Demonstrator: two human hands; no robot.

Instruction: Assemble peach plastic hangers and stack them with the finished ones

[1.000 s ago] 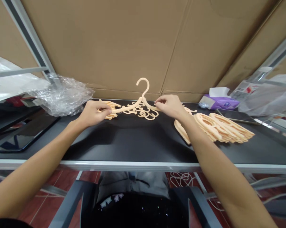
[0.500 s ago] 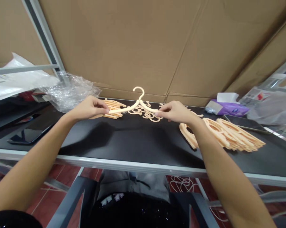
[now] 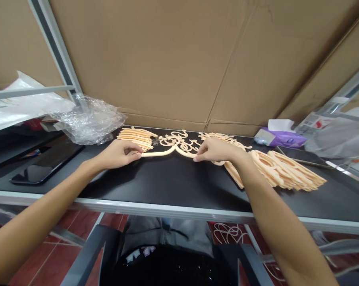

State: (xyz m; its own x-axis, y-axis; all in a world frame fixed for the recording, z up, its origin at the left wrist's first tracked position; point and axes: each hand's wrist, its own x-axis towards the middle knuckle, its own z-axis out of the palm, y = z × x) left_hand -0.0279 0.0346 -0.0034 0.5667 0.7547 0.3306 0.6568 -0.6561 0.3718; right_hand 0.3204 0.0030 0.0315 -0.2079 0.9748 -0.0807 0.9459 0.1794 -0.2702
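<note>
A cream plastic clothes hanger (image 3: pixel 161 153) is stretched between my two hands, just above the black tabletop. My left hand (image 3: pixel 117 154) pinches the end of its left arm. The tip of the right arm is between the thumb and fingers of my right hand (image 3: pixel 213 151). Its hook blends into the loose hanger hooks (image 3: pixel 179 139) lying behind it. A row of hanger arms (image 3: pixel 137 137) lies beyond my left hand. To the right of my right forearm are stacked flat hanger pieces (image 3: pixel 289 171), and more small pieces (image 3: pixel 224 138) lie behind my right hand.
Crumpled clear plastic wrap (image 3: pixel 90 119) and a dark phone (image 3: pixel 47 165) are on the left. A purple tissue pack (image 3: pixel 282 137) stands at the back right near a dark tablet-like slab (image 3: pixel 304 155). Cardboard (image 3: pixel 167 59) walls the back; a metal edge (image 3: pixel 167 209) runs along the front.
Both hands have lowered the hanger toward the tabletop and nearer to me. Its hook, raised against the cardboard before, now tips down among the loose hooks. Both grips stay closed.
</note>
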